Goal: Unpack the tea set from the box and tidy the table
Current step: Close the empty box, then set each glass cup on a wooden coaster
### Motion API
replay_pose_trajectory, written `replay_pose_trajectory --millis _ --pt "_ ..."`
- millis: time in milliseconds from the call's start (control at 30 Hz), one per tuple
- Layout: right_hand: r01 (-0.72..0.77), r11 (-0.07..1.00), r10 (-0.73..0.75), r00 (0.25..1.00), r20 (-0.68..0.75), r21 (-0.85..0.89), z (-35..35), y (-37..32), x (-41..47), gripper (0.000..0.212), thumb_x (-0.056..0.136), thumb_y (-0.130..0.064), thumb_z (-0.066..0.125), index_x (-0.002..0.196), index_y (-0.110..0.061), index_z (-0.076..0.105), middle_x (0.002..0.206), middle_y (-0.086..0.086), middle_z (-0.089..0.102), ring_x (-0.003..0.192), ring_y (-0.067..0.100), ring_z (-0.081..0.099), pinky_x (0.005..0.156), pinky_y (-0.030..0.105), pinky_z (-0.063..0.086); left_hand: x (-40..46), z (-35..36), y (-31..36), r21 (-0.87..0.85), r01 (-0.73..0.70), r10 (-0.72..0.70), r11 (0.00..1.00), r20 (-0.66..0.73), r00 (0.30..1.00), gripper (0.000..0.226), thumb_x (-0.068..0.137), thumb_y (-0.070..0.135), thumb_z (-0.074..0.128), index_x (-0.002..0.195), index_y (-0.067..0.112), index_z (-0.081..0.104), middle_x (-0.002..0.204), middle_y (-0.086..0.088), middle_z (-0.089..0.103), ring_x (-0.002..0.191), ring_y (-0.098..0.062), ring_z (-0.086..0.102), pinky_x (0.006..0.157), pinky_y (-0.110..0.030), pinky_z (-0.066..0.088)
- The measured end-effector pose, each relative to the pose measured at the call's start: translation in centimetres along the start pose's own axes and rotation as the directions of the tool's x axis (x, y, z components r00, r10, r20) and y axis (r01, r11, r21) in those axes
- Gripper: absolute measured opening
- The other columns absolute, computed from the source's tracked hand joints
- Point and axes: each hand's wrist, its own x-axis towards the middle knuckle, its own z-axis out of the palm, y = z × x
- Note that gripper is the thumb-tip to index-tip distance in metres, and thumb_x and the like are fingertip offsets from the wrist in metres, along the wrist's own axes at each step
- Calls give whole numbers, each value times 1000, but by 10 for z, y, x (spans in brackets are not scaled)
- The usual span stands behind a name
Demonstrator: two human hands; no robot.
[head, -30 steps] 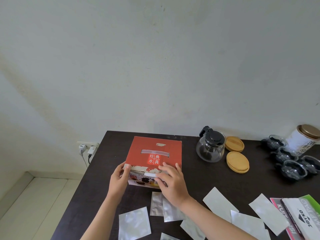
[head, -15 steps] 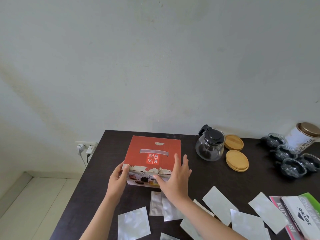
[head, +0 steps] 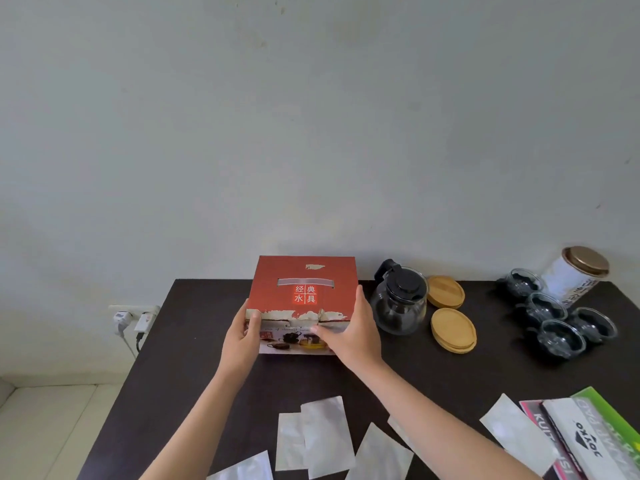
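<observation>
A closed red tea-set box (head: 304, 289) with white characters on its lid sits on the dark table (head: 194, 341). My left hand (head: 242, 336) grips its front left corner, thumb on the lid edge. My right hand (head: 353, 332) holds the front right corner, fingers along the right side and thumb across the front. To the box's right stand a glass teapot (head: 398, 303) with a black lid, two stacks of wooden coasters (head: 452, 329) and several glass cups (head: 561, 337).
A jar with a gold lid (head: 576, 275) stands at the back right. Several white plastic bags (head: 322, 438) lie on the near part of the table. Pink, white and green packets (head: 585, 441) lie at the right front. A wall socket with plugs (head: 133, 318) is left of the table.
My right hand has moved from the box's front edge to its right corner and now grips it. The box appears farther from me than before; the view has shifted.
</observation>
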Motion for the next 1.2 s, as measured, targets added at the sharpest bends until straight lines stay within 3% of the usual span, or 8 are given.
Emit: replay_pose_trajectory --millis 167,267,500,667,767,967,1100,1200 --pt "12 997 -5 996 93 -79 -2 11 39 114 63 -66 73 150 -24 11 144 -5 38 129 13 44 96 33 51 35 16 -2 116 66 -72 991 41 997 50 98 38 42 146 30 31 131 5 56 119 -17 54 100 -36 45" --pt "63 979 -32 987 155 -194 2 17 54 115 74 -60 69 152 -18 -3 155 4 20 134 18 39 98 32 48 48 23 -3 139 91 -97 986 37 995 54 97 41 42 147 29 27 132 3 54 119 -20 53 99 -39 45" --pt "107 949 -58 984 170 -295 3 20 70 114 77 -61 66 152 -13 -6 148 9 25 125 19 47 87 28 53 64 24 -4 177 127 -134 976 28 991 50 96 42 42 144 28 32 125 1 57 116 -20 55 99 -40 46" --pt "122 960 -100 990 99 -253 2 22 55 108 84 -43 68 151 -14 -12 158 14 -3 146 30 10 110 38 33 48 48 -8 53 331 -311 942 -226 923 66 92 55 43 144 17 31 140 -9 49 126 -31 49 102 -47 42" --pt "196 960 -183 980 80 -201 -7 38 31 91 89 -29 64 152 -14 -1 158 11 4 147 25 7 113 33 26 27 76 -8 54 409 -374 911 -309 874 72 90 55 47 142 8 30 137 -18 48 122 -38 49 98 -49 43" --pt "234 950 -210 969 133 -207 -49 103 -18 62 92 -23 55 147 -12 28 150 7 29 140 20 29 102 23 40 -18 146 -23 442 364 -348 819 -121 930 84 82 60 56 141 7 30 142 -19 39 130 -37 40 106 -49 39" --pt "136 962 -117 989 92 -235 -86 143 -28 54 92 -22 57 142 -12 38 142 4 37 132 16 40 94 14 39 -43 191 -27 701 261 -363 663 -4 932 100 77 69 54 150 12 15 157 -18 6 145 -35 10 116 -50 17" --pt "85 959 -64 994 85 -271 -114 163 -19 55 91 -23 58 141 -12 38 139 4 38 130 18 38 94 20 43 -48 219 -32 779 229 -396 584 26 918 110 73 75 52 151 14 5 157 -18 -14 146 -32 -8 114 -54 5"
